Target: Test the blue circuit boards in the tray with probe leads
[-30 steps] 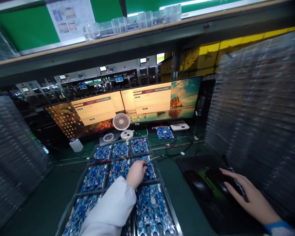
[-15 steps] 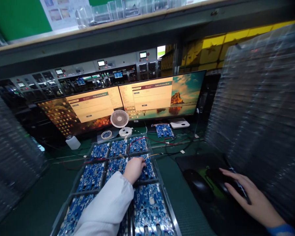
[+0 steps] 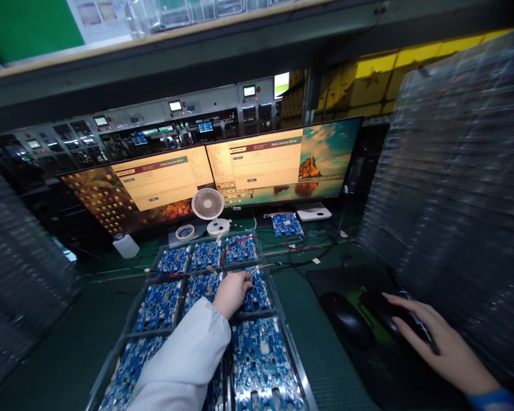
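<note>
My left hand (image 3: 232,293), in a white sleeve, rests curled on a blue circuit board (image 3: 257,290) in the middle row of a clear tray (image 3: 292,342) holding several such boards. Its fingers pinch at thin red and yellow wires (image 3: 261,267) that run to the board. My right hand (image 3: 441,342) lies over a black computer mouse (image 3: 388,319) on a dark mouse pad (image 3: 360,365), fingers curved round it. A second black mouse (image 3: 346,326) sits just left of it.
Two monitors (image 3: 257,168) stand side by side at the back with dialog windows on them. A small white fan (image 3: 208,206), a tape roll (image 3: 184,232), a white bottle (image 3: 125,246) and a lone circuit board (image 3: 286,225) sit before them. Tall stacks of clear trays (image 3: 454,182) rise at both sides.
The view has tipped slightly down and toward the screens. My left hand has shifted a little on the board; my right hand has stayed on the mouse.
</note>
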`<action>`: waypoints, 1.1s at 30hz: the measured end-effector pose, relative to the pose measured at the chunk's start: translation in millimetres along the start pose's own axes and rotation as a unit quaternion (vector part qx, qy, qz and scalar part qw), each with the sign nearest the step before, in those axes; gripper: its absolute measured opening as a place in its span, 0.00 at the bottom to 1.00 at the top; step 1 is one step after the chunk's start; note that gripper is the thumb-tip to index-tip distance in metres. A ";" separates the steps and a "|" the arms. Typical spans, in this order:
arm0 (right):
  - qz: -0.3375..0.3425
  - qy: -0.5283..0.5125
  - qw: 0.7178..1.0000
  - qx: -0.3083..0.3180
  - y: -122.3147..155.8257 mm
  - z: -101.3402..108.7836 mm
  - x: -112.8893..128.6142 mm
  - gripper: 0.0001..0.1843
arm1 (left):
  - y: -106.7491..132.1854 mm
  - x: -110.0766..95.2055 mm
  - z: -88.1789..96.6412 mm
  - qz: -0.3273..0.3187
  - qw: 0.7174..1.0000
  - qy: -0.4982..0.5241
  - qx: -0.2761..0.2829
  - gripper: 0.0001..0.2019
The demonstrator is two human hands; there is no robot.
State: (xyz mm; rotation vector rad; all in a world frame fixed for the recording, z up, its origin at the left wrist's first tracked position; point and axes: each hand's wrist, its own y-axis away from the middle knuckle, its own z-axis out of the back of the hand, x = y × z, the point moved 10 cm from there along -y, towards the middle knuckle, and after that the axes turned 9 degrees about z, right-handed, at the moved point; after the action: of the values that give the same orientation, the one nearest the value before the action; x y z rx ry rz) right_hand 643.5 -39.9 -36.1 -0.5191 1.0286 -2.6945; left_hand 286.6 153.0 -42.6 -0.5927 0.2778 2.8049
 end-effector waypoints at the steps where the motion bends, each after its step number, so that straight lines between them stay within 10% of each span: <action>1: -0.001 0.000 1.000 0.000 0.4 -0.3 -0.5 0.17 | 0.3 -0.5 0.3 0.000 1.000 -0.003 -0.001 0.08; 23: -0.062 -0.031 0.998 -0.004 8.3 -7.1 -22.3 0.18 | 9.8 -6.7 -2.7 -0.016 1.000 -0.012 -0.003 0.10; 28: -0.099 -0.037 0.994 -0.003 11.9 -8.3 -34.3 0.21 | 59.3 4.7 31.1 -0.012 0.999 0.015 -0.030 0.18; 33: -0.146 -0.069 0.987 0.008 14.0 -12.6 -43.6 0.25 | 163.3 36.3 42.1 -0.058 0.987 0.009 -0.153 0.15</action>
State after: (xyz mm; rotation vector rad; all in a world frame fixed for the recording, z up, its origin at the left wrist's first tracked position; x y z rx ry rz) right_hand 679.4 -28.8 -65.1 -0.9054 0.9577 -2.8611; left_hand 191.6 16.0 1.4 -0.6741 -0.1833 2.7478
